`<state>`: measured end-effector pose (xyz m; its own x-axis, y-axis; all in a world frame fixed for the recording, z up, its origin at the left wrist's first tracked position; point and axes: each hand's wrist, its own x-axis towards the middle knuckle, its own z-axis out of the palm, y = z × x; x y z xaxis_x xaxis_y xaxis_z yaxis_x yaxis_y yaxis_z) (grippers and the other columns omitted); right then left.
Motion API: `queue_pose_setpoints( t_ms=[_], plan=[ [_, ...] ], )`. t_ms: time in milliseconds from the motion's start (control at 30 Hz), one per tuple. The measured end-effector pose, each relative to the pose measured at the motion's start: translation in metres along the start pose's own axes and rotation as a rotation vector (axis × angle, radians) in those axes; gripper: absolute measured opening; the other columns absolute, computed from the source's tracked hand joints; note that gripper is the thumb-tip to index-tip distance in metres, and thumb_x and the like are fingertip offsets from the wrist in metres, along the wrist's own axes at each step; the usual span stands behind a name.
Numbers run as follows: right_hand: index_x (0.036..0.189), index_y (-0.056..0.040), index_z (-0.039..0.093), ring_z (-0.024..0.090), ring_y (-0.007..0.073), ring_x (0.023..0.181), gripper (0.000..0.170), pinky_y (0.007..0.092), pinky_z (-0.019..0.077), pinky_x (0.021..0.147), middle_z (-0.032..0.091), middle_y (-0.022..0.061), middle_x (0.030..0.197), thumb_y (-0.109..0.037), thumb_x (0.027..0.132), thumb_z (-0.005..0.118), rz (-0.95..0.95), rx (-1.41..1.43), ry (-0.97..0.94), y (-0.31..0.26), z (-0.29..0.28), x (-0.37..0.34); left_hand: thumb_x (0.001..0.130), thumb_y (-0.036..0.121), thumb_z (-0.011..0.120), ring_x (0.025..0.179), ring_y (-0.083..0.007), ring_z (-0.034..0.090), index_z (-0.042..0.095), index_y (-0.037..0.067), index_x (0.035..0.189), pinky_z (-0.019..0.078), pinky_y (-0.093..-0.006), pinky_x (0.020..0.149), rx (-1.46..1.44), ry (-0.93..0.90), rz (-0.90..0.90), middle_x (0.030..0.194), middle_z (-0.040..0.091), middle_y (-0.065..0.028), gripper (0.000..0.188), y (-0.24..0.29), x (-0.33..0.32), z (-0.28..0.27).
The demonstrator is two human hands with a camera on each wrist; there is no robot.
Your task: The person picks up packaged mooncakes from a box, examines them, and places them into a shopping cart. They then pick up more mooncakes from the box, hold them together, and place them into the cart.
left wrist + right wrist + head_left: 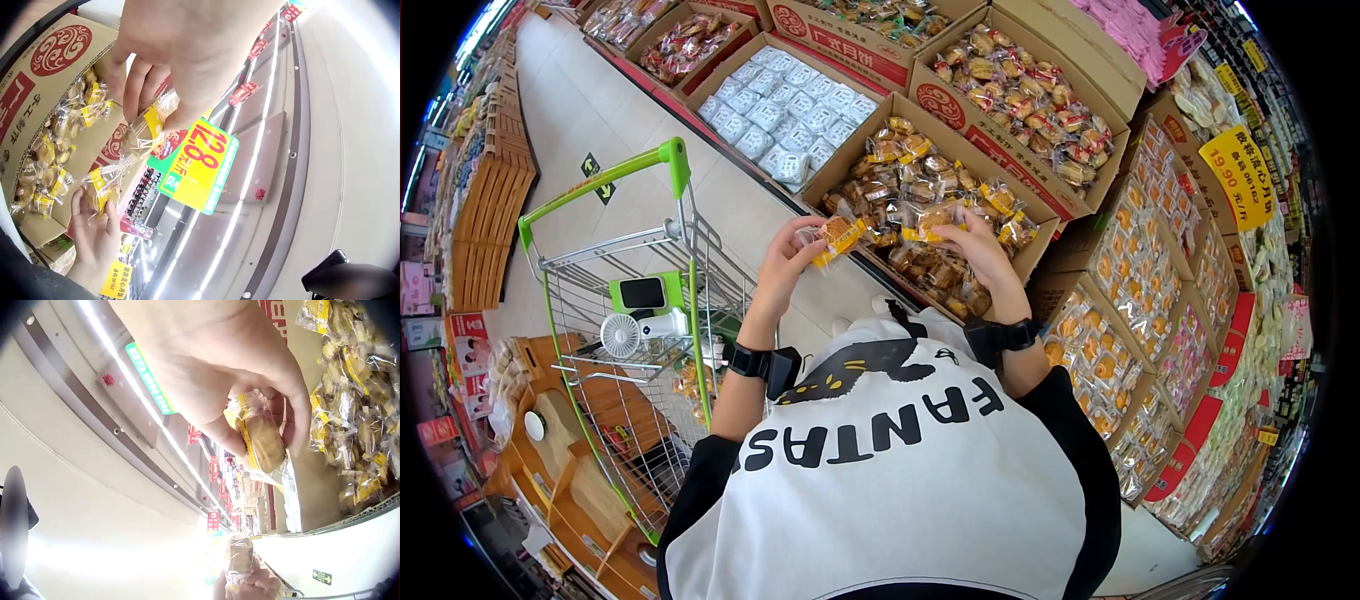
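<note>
left of 2 held pastries [841, 236] stands a green-handled cart [672, 155].

A round golden cake [838, 235], in clear-and-yellow wrapping, tilts in the left hand [788, 258] near the carton's [852, 147] left corner; a similarly wrapped cake [933, 222] sits in the right hand's [983, 250] pinch.
</note>
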<state>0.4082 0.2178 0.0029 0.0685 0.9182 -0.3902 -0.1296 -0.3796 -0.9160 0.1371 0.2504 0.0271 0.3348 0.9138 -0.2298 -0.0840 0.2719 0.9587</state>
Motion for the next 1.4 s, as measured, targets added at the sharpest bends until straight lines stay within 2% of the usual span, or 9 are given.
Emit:
queue_pose_setpoints(
  t_ms=[200,333,567,733,933,1000,1100,1200,1400],
  plan=[
    [0.112,0.0034,0.043,0.050,0.0177,0.099,0.034,0.0292,0.0501,0.075,0.046,0.0116,0.110,-0.015,0.084,0.048,0.060,0.125,-0.287,-0.003,0.027,-0.001,0.077,0.003,0.056,0.079,-0.0070,0.052,0.043,0.006,0.111,0.0404,-0.0193,0.069,-0.004,-0.208,0.003,0.088,0.057,-0.0040,0.036,0.011,-0.006,0.010],
    [0.116,0.0020,0.040,0.052,0.0179,0.095,0.036,0.0300,0.0487,0.077,0.048,0.0088,0.110,-0.021,0.088,0.042,0.161,0.326,-0.358,-0.014,0.050,-0.006,0.077,0.001,0.057,0.079,-0.0072,0.052,0.043,0.006,0.107,0.0416,-0.0206,0.072,-0.034,-0.252,-0.020,0.089,0.056,-0.0039,0.034,0.003,-0.004,0.016],
    [0.119,-0.0015,0.039,0.050,0.0158,0.098,0.036,0.0287,0.0450,0.081,0.048,0.0075,0.110,-0.019,0.087,0.044,0.122,0.165,-0.535,-0.018,0.059,-0.007,0.075,-0.003,0.057,0.080,-0.0083,0.052,0.048,0.003,0.097,0.0418,-0.0208,0.073,0.007,-0.189,0.020,0.086,0.054,-0.0024,0.025,-0.007,-0.003,0.009],
    [0.116,-0.0041,0.041,0.049,0.0120,0.096,0.051,0.0250,0.0427,0.081,0.048,0.0063,0.109,-0.008,0.071,0.065,-0.039,-0.036,-0.517,-0.017,0.062,-0.010,0.075,-0.003,0.058,0.080,-0.0075,0.051,0.049,0.003,0.096,0.0419,-0.0203,0.072,0.098,-0.176,0.030,0.085,0.053,-0.0014,0.024,-0.005,-0.007,0.010],
    [0.115,-0.0062,0.042,0.050,0.0126,0.096,0.057,0.0242,0.0413,0.082,0.048,0.0061,0.109,-0.004,0.065,0.069,-0.168,-0.149,-0.507,-0.019,0.059,-0.010,0.067,0.000,0.067,0.079,-0.0074,0.051,0.043,0.007,0.108,0.0445,-0.0221,0.065,0.156,-0.127,0.163,0.094,0.050,-0.0023,0.048,-0.011,-0.011,0.010],
    [0.115,-0.0060,0.042,0.050,0.0127,0.096,0.058,0.0244,0.0411,0.083,0.048,0.0060,0.109,-0.003,0.064,0.069,-0.155,-0.120,-0.514,-0.025,0.061,-0.013,0.062,0.002,0.071,0.090,-0.0094,0.047,0.036,0.010,0.117,0.0441,-0.0240,0.068,0.239,-0.010,0.227,0.102,0.046,-0.0040,0.066,-0.012,-0.012,0.008],
    [0.114,-0.0056,0.042,0.050,0.0129,0.097,0.059,0.0250,0.0407,0.084,0.047,0.0060,0.110,-0.001,0.063,0.069,-0.163,-0.058,-0.535,-0.033,0.064,-0.019,0.060,0.004,0.073,0.103,-0.0124,0.042,0.031,0.012,0.124,0.0431,-0.0275,0.075,0.219,-0.076,0.255,0.112,0.043,-0.0057,0.076,-0.008,-0.013,0.006],
    [0.113,-0.0051,0.042,0.048,0.0130,0.100,0.059,0.0256,0.0405,0.085,0.047,0.0057,0.110,0.001,0.061,0.070,-0.181,-0.019,-0.585,-0.039,0.069,-0.023,0.061,0.005,0.073,0.111,-0.0152,0.038,0.030,0.012,0.126,0.0405,-0.0309,0.084,0.199,-0.247,0.254,0.119,0.040,-0.0062,0.079,-0.001,-0.018,0.004],
    [0.110,-0.0042,0.043,0.045,0.0137,0.104,0.058,0.0263,0.0387,0.087,0.047,0.0045,0.109,0.000,0.060,0.072,-0.313,-0.147,-0.609,-0.044,0.086,-0.028,0.063,0.008,0.071,0.108,-0.0162,0.043,0.038,0.009,0.122,0.0375,-0.0322,0.089,0.183,-0.234,0.293,0.120,0.043,-0.0060,0.068,0.001,-0.034,-0.003]
  ],
)
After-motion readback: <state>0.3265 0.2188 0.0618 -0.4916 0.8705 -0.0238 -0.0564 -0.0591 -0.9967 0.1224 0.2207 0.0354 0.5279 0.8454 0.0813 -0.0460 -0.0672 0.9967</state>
